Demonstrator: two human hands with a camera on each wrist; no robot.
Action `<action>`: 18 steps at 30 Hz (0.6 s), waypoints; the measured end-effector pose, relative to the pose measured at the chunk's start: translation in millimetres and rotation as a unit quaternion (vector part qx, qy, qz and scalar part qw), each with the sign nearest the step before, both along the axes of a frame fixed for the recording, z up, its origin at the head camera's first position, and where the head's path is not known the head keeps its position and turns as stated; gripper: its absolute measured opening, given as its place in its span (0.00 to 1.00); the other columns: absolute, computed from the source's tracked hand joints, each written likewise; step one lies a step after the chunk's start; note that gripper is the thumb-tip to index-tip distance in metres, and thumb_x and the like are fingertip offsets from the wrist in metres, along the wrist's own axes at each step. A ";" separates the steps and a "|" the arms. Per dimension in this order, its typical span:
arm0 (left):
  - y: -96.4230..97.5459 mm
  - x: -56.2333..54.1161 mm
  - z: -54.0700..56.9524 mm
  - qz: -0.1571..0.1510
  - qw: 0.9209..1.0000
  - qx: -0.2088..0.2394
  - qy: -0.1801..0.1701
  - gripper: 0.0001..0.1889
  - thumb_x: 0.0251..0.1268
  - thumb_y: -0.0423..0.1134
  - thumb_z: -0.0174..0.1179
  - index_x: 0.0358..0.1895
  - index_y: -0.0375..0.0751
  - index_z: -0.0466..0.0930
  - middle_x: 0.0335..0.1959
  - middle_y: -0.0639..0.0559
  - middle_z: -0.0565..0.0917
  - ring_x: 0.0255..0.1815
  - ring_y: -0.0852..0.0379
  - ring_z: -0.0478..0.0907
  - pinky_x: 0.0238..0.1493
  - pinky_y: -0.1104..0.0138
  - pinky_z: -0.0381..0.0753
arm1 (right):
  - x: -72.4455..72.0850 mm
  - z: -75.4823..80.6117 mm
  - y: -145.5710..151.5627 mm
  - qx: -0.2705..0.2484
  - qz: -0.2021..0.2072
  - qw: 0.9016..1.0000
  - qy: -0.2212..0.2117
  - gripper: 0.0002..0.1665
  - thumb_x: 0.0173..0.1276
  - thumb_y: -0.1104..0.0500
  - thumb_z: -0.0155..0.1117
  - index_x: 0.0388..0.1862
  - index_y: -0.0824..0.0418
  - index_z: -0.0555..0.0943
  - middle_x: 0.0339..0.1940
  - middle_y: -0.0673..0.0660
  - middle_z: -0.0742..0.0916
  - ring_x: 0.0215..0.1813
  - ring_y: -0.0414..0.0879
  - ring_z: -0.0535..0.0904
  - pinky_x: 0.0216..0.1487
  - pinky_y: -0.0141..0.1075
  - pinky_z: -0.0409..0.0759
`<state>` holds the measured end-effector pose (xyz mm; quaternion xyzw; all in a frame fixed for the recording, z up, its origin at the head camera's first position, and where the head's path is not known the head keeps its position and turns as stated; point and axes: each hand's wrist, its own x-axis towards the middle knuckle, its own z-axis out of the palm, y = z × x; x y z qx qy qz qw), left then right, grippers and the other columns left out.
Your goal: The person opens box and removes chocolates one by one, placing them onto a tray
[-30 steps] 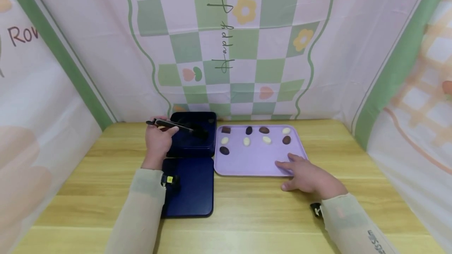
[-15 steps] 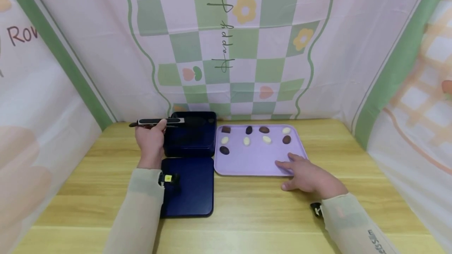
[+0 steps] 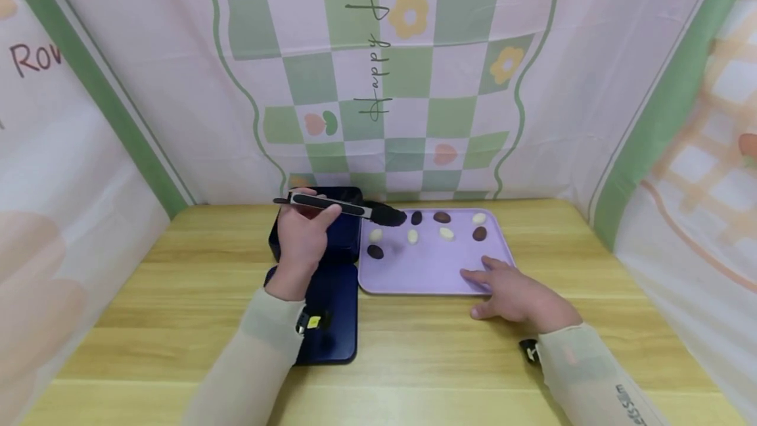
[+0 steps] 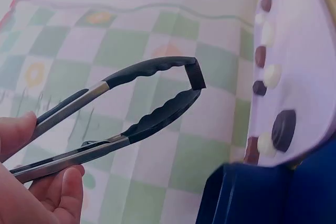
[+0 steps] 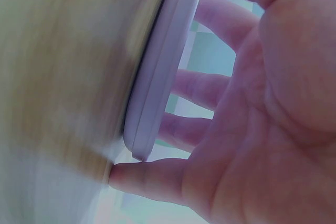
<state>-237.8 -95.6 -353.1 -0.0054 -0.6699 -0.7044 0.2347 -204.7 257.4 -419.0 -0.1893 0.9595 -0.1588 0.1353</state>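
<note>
My left hand (image 3: 301, 235) grips black-and-silver tongs (image 3: 331, 205) by their handles, above the dark blue box (image 3: 349, 242). Between the tong tips is a dark square chocolate (image 4: 195, 74), plain in the left wrist view. The tong heads reach over the far left of a lilac tray (image 3: 426, 275), where brown, dark and white chocolates lie in rows, among them a white oval one (image 3: 446, 234) and a dark oval one (image 3: 375, 252). Fingers spread, my right hand (image 3: 511, 294) rests at the tray's front right edge.
A dark blue lid (image 3: 337, 321) lies flat on the wooden table (image 3: 437, 360), in front of the box and partly behind my left forearm. Patterned cloth (image 3: 408, 77) hangs close behind the box and tray.
My left hand first drew left over the box, then swung right with the tongs, whose heads now overlap the tray's far left. My right hand has stayed in place.
</note>
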 end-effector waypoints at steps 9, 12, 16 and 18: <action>26.0 3.8 -21.1 -0.056 0.995 -0.059 0.049 0.24 0.49 0.21 0.73 0.47 0.33 0.70 0.45 0.36 0.81 0.41 0.51 0.82 0.42 0.68 0.81 | 0.2 0.0 0.5 0.004 0.002 1.000 0.000 0.46 0.58 0.43 0.76 0.72 0.59 0.73 0.72 0.82 0.59 0.70 0.79 0.54 0.66 0.69 0.56; 32.4 7.0 -26.1 -0.050 0.993 -0.100 0.046 0.25 0.49 0.24 0.75 0.47 0.34 0.71 0.43 0.40 0.81 0.39 0.49 0.82 0.42 0.64 0.82 | 0.1 -0.8 0.2 0.002 0.005 1.000 0.003 0.45 0.58 0.44 0.76 0.72 0.59 0.73 0.72 0.82 0.59 0.70 0.79 0.54 0.66 0.68 0.56; 38.4 9.9 -34.2 -0.041 0.985 -0.162 0.038 0.24 0.52 0.31 0.76 0.48 0.38 0.71 0.38 0.46 0.82 0.37 0.50 0.83 0.42 0.58 0.82 | -0.2 -1.4 0.1 0.002 0.006 1.000 0.005 0.45 0.58 0.44 0.76 0.71 0.60 0.73 0.72 0.82 0.60 0.70 0.79 0.55 0.66 0.68 0.56; 41.0 10.7 -37.6 -0.040 0.982 -0.182 0.035 0.24 0.53 0.32 0.76 0.48 0.39 0.71 0.35 0.47 0.82 0.36 0.51 0.82 0.41 0.57 0.82 | -0.4 -1.3 0.2 0.003 0.005 1.000 0.004 0.45 0.58 0.44 0.76 0.71 0.60 0.73 0.72 0.82 0.59 0.70 0.79 0.54 0.66 0.68 0.56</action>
